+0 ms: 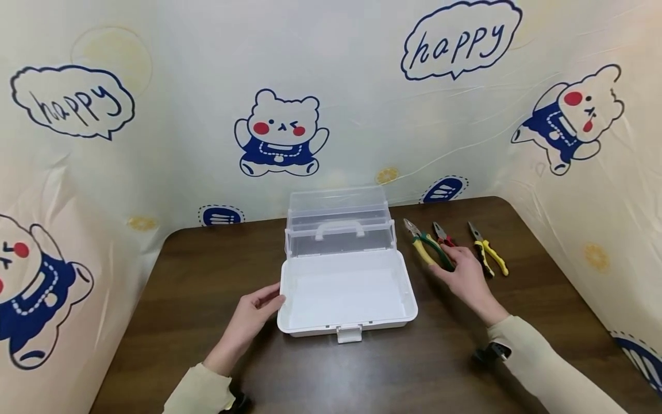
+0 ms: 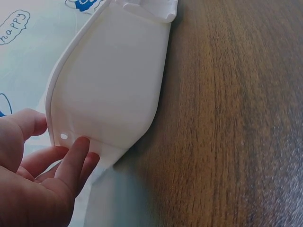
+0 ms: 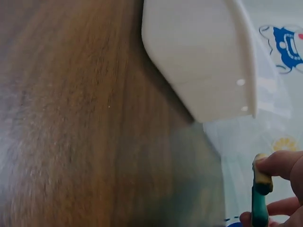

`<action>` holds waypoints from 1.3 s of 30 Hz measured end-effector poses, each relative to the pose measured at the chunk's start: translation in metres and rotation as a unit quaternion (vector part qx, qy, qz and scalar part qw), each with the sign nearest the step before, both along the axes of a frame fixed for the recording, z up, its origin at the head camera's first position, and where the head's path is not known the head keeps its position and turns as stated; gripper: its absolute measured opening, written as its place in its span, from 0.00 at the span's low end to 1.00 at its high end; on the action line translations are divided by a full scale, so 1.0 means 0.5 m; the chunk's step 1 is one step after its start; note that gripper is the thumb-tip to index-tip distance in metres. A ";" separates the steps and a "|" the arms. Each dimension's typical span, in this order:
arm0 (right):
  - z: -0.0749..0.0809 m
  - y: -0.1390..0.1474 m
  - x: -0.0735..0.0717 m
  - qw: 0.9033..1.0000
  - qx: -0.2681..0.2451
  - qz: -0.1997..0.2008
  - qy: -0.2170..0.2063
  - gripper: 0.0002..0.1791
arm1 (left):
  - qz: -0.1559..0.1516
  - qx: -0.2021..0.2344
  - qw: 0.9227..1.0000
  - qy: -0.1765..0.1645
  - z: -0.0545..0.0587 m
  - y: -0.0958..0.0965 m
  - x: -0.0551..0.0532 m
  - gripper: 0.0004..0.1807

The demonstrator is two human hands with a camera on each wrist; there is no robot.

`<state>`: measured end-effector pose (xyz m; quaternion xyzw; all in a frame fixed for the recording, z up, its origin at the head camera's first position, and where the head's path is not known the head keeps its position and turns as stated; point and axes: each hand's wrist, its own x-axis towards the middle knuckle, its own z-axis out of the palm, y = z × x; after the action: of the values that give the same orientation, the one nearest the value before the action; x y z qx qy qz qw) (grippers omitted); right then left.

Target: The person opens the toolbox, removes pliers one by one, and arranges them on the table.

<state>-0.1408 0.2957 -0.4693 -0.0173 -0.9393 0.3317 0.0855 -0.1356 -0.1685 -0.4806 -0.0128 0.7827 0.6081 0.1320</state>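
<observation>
A white toolbox [image 1: 346, 287] with its clear lid [image 1: 338, 224] raised stands mid-table, and its tray holds nothing. My left hand [image 1: 253, 316] holds the box's left rim; in the left wrist view the thumb lies over the rim and the fingers [image 2: 75, 158] touch the outer side wall. To the right of the box, my right hand [image 1: 465, 276] grips a pair of pliers [image 1: 425, 253] by its yellow and green handles. The right wrist view shows the thumb on the yellow handle end [image 3: 262, 177]. The pliers' jaws point away toward the back of the table.
Red-handled pliers [image 1: 441, 233] lie just beyond my right hand, partly hidden by it. Yellow-and-black needle-nose pliers [image 1: 486, 250] lie further right. A cloth with bear prints [image 1: 281, 135] hangs behind and beside the brown wooden table [image 1: 217, 259].
</observation>
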 end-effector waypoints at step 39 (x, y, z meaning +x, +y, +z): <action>-0.066 -0.074 -0.057 0.995 0.063 0.007 -0.082 0.35 | 0.016 0.008 1.000 0.004 0.000 -0.009 0.007 0.26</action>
<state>-0.1693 0.2589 -0.5023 -0.0324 -0.9624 0.2697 0.0070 -0.1318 -0.1731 -0.4808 -0.0218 0.7783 0.6160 0.1196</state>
